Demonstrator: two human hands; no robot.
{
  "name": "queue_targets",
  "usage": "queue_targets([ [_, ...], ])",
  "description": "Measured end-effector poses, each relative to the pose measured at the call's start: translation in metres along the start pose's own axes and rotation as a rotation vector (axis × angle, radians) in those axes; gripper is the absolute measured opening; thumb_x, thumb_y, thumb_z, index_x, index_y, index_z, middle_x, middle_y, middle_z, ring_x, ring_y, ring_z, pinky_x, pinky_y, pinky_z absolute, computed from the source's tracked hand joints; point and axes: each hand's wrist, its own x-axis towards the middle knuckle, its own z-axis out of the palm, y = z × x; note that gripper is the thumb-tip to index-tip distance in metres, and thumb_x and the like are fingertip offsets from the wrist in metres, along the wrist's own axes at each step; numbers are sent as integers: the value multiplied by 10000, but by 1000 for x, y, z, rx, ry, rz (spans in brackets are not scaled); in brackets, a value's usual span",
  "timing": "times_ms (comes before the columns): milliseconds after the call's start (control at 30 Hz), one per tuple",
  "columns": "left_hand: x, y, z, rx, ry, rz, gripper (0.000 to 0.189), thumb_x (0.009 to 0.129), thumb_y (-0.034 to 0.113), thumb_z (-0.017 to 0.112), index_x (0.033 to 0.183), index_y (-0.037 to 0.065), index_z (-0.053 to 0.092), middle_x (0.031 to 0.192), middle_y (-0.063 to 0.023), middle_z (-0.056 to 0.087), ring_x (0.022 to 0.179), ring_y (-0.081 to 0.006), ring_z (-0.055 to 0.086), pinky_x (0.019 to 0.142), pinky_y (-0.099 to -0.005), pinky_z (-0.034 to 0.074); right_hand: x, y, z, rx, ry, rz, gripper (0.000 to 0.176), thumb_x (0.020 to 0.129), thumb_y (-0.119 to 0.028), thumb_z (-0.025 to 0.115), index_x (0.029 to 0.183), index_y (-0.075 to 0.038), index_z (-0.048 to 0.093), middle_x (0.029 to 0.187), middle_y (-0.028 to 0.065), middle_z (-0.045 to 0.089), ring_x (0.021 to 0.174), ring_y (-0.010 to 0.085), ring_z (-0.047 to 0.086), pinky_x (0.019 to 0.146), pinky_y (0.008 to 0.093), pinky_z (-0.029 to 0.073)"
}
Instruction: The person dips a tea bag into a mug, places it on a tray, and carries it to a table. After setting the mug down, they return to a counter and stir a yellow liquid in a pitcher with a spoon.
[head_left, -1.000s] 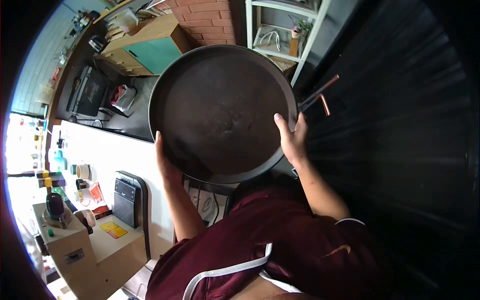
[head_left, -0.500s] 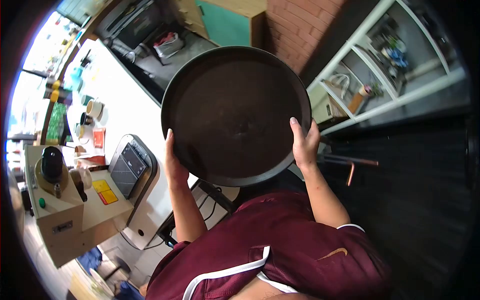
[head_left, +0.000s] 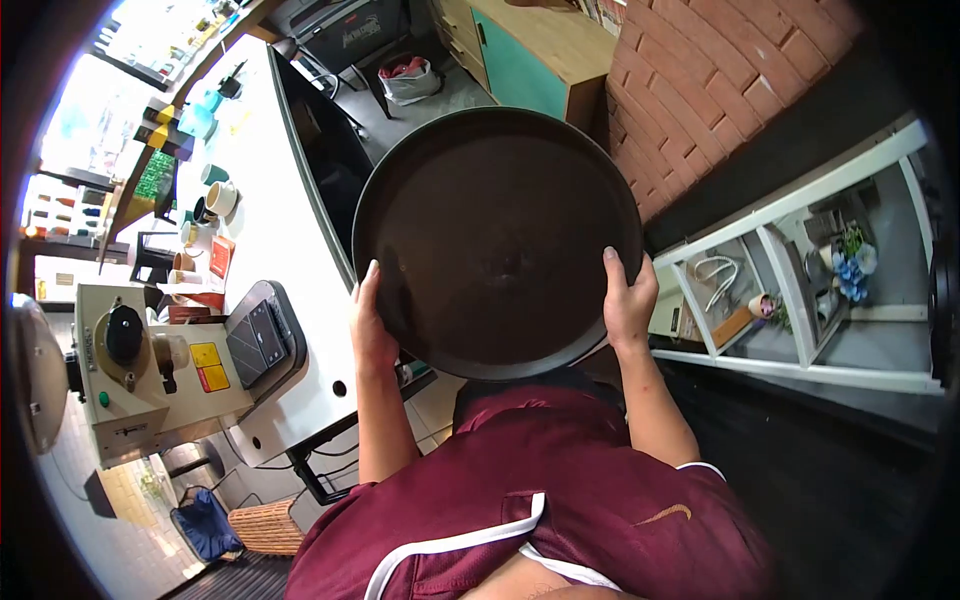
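Note:
A large round dark serving tray [head_left: 490, 240] with a low raised rim is held out in front of my body, its face turned up toward me. My left hand [head_left: 372, 325] grips the rim at the lower left, thumb over the inside edge. On the right side, my right hand [head_left: 630, 305] clasps the rim with its thumb on the inner face. The other fingers of both hands are mostly hidden behind the tray. Nothing lies on the tray.
To the left runs a long white counter [head_left: 290, 390] carrying a beige machine [head_left: 160, 370], a black flat device [head_left: 265, 335] and several cups [head_left: 222, 198]. A white-framed shelf [head_left: 780, 290] stands at right, below a brick wall [head_left: 710, 90]. A teal-doored cabinet [head_left: 520, 65] is ahead.
The view has turned, so the counter, cabinet and shelf sit differently around me. Both hands keep their hold on the tray, which appears slightly further right and lower in the view.

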Motion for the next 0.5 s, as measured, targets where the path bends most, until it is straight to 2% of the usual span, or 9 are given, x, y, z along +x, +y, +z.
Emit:
queue_targets([
  [67,9,-3,8,63,5,-6,422,967,281,491,1267,-15,507,1228,-133,586,1084,-231,589,965,-351,447,19,-5,-2,26,6,-5,255,901,-164,609,1014,64,591,954,132,654,865,197,602,812,316,462],
  [100,12,-5,14,86,52,19,413,957,287,507,1239,-14,522,1178,-133,609,1045,-229,606,934,-356,468,28,-4,-3,13,-3,9,267,901,-169,610,1024,67,591,965,138,654,875,199,604,816,318,462],
  [333,46,11,37,86,118,49,374,941,298,534,1171,3,551,1110,-120,624,1005,-225,613,892,-374,488,84,-5,36,44,-98,37,275,908,-146,575,1086,63,584,1021,108,635,921,174,577,856,296,442],
  [433,72,19,37,103,182,98,359,934,282,549,1168,10,537,1134,-116,610,1012,-222,607,883,-361,490,112,1,67,105,-135,-8,277,905,-142,577,1088,66,582,1037,119,630,938,181,573,867,299,440],
  [500,101,19,25,137,273,168,383,901,260,611,1190,39,489,1134,-89,573,1066,-166,545,889,-298,449,133,2,90,75,-196,19,287,905,-148,579,1094,67,565,1048,122,616,950,177,564,874,296,435],
])
